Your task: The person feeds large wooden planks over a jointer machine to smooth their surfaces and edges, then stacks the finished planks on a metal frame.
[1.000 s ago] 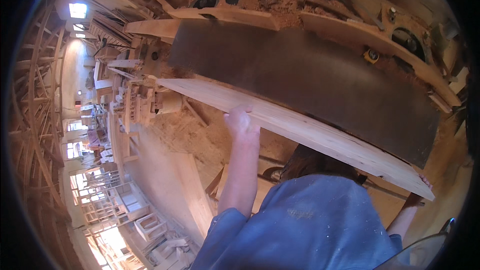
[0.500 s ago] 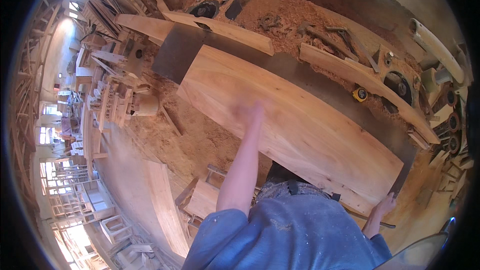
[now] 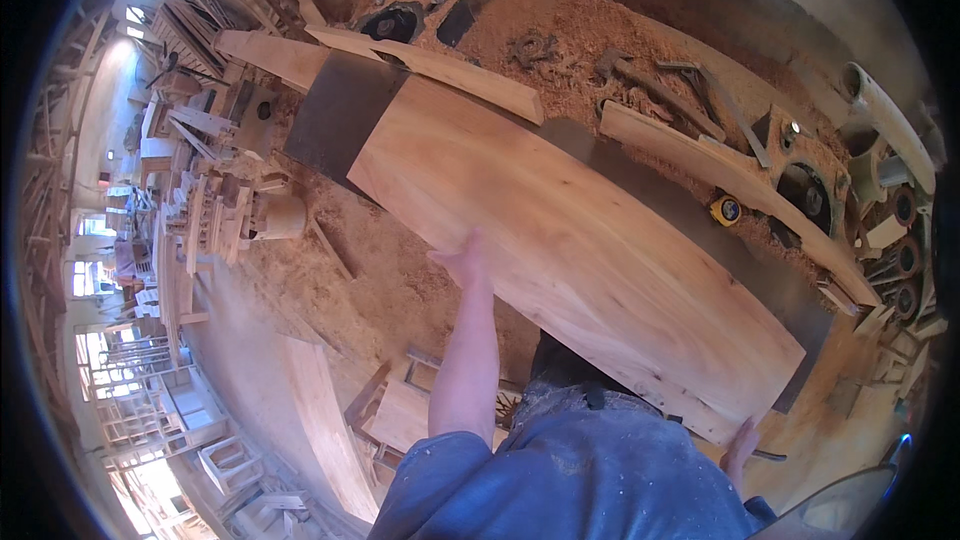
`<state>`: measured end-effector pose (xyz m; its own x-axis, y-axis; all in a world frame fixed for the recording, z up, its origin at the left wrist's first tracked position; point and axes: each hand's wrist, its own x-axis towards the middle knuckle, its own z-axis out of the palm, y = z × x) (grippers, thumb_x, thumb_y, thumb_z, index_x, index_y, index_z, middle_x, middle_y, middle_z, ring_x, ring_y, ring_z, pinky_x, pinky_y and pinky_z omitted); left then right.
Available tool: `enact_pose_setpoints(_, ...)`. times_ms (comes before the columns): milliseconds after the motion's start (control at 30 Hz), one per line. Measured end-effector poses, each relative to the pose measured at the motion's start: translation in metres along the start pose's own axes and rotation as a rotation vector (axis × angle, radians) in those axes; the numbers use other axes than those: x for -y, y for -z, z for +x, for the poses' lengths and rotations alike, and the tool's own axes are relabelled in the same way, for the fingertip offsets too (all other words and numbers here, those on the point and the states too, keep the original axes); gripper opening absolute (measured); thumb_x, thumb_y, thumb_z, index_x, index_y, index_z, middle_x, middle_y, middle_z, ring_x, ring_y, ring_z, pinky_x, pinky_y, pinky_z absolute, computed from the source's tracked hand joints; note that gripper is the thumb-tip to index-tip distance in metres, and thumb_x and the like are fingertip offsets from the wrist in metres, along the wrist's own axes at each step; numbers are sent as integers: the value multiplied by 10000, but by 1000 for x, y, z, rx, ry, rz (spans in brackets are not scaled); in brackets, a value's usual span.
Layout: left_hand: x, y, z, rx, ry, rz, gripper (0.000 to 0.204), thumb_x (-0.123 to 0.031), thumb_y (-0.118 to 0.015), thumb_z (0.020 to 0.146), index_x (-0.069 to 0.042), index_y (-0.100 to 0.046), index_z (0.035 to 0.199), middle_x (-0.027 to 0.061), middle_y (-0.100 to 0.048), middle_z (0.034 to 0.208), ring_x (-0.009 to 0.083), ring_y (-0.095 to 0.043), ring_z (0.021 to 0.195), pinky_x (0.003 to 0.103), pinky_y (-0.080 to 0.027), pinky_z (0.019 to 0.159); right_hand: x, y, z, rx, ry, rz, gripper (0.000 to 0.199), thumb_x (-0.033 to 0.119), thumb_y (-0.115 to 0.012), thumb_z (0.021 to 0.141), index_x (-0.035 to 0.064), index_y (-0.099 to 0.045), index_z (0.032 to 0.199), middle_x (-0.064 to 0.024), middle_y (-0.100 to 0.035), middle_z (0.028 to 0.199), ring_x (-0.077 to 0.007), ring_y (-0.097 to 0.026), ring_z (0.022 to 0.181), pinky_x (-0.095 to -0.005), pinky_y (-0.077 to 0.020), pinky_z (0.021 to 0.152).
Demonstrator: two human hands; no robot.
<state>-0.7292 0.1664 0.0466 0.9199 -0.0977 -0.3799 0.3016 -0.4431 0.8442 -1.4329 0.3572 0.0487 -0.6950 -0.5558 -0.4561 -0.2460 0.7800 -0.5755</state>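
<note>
A wide, pale wooden board [image 3: 580, 230] lies flat on a dark, smooth machine bed [image 3: 345, 110], running slantwise from upper left to lower right. My left hand [image 3: 462, 258] rests at its near long edge, left of the middle, thumb stretched away from the fingers. Down at the near right corner, my right hand [image 3: 740, 445] touches the board's end with its fingers stretched out; part of that hand is hidden. Along the far side, a long wooden strip [image 3: 440, 70] meets the board's far left corner. Another strip [image 3: 730, 175] stands farther right, apart from the board.
Wood shavings [image 3: 580, 30] heap behind the strips, with a clamp-like metal tool [image 3: 715, 105] among them. A yellow tape measure [image 3: 725, 210] lies beyond the board. Pipes [image 3: 885, 125] stand at far right. Planks [image 3: 325, 420] and a stool-like wooden piece [image 3: 405, 410] are at my left.
My left hand has drawn back from the board's top to its near edge. The board's far left corner has moved up against the wooden strip. My right hand stays by the near right corner.
</note>
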Motion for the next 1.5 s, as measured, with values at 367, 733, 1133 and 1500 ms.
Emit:
enact_pose_setpoints(367, -77, -54, -8, 176, -645, 982, 958, -524, -599, 918, 53, -177, 1556, 266, -196, 1624, 379, -99, 1535, 504, -79, 1244, 24, 1, 22, -160, 78, -51, 327, 322, -697, 929, 56, -531, 835, -35, -540, 825, -149, -478, 736, -342, -418, 637)
enact_pose_setpoints(733, -105, -136, 43, 36, -863, 1106, 700, -398, -405, 1024, 52, -259, 1540, 188, -166, 1654, 347, -126, 1537, 472, -108, 1248, 22, 12, 43, -14, -63, -82, 527, 348, -689, 912, -72, -609, 1222, -162, -650, 1127, -252, -585, 1021, -399, -476, 903)
enact_pose_setpoints(1133, -116, -139, 49, 87, -805, 1104, 766, -394, -445, 991, 80, -208, 1543, 188, -161, 1652, 344, -110, 1539, 469, -100, 1248, 79, -3, 18, 32, -162, -92, 565, 431, -617, 946, -77, -630, 1195, -133, -635, 1088, -245, -563, 976, -420, -485, 838)
enact_pose_setpoints(1500, -128, -137, 67, 87, -796, 1156, 739, -397, -426, 1007, 53, -213, 1553, 184, -152, 1657, 344, -105, 1540, 468, -87, 1251, 85, -27, 6, 45, -195, 75, 573, 450, -607, 958, -72, -629, 1194, -129, -621, 1081, -249, -578, 957, -401, -508, 796)
